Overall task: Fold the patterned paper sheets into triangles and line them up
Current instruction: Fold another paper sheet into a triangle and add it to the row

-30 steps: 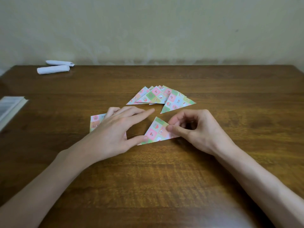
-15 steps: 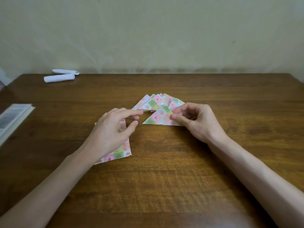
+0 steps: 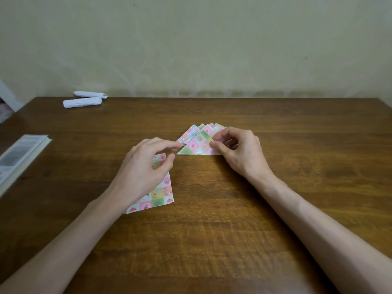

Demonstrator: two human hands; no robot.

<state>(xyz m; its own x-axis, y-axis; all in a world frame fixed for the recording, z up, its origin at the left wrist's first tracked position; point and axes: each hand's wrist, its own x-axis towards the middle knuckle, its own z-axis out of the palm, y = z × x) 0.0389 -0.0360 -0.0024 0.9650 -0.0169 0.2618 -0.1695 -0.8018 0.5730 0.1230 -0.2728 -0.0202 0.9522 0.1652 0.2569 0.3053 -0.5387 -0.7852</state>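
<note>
My right hand (image 3: 239,151) pinches the right corner of a folded patterned triangle (image 3: 196,146), which lies over the front of a fanned row of several folded triangles (image 3: 198,130) at the table's middle. My left hand (image 3: 146,166) hovers just left of that triangle with thumb and fingers apart, holding nothing. Under my left hand lies a flat stack of unfolded patterned sheets (image 3: 158,196), partly hidden by the hand and wrist.
The work sits on a dark wooden table (image 3: 212,240) against a pale wall. Two white paper rolls (image 3: 82,101) lie at the back left. A book (image 3: 19,154) rests at the left edge.
My right hand has carried the folded triangle away from me onto the front of the fanned row. My left hand has let go of it and drawn back over the flat sheets.
</note>
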